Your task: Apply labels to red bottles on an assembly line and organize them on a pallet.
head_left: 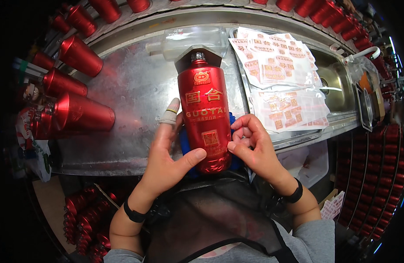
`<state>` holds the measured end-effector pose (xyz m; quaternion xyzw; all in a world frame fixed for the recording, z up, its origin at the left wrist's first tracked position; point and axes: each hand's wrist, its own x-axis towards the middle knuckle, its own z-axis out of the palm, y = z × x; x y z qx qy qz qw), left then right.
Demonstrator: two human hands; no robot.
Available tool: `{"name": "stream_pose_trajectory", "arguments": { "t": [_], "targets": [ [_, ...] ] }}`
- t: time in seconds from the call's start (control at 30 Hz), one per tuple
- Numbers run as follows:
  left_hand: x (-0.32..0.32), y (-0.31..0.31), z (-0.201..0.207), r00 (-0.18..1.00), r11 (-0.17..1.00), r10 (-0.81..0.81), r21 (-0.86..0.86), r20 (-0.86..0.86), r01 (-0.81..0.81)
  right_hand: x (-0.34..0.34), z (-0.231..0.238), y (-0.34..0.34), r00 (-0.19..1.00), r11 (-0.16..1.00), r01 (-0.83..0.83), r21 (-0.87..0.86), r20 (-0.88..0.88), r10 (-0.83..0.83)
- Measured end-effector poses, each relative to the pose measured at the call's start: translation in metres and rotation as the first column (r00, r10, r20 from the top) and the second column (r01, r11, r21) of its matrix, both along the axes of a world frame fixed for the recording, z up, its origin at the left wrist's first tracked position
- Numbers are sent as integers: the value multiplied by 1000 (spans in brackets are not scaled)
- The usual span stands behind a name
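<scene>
While both hands grip, glossy red bottle (205, 116) gleams.

steel counter (136, 87) | red bottles (79, 115) lying left | label sheets (276, 61) right

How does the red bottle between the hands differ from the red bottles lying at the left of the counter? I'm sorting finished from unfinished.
The held red bottle shows gold labels and a small square sticker; the left bottles show plain red sides. The held one lies lengthwise, neck pointing away, on a blue pad, gripped by the left hand and right hand; the left ones lie crosswise, untouched. Both are glossy red.
</scene>
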<state>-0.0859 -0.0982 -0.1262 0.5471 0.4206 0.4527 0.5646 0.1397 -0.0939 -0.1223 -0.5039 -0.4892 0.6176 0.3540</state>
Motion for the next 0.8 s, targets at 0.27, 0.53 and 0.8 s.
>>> {"name": "stream_pose_trajectory", "arguments": {
  "t": [0.27, 0.53, 0.8],
  "targets": [
    [15, -5, 2, 996, 998, -3, -65, -92, -3, -2, 3, 1, 999, 999, -49, 14, -13, 49],
    [19, -1, -1, 999, 999, 35, -40, -38, -36, -12, 5, 0, 1000, 999, -2, 39, 14, 1],
    [12, -2, 3, 998, 996, -44, -77, -33, 41, -8, 5, -5, 988, 995, -45, 86, 151, 32]
  ]
}}
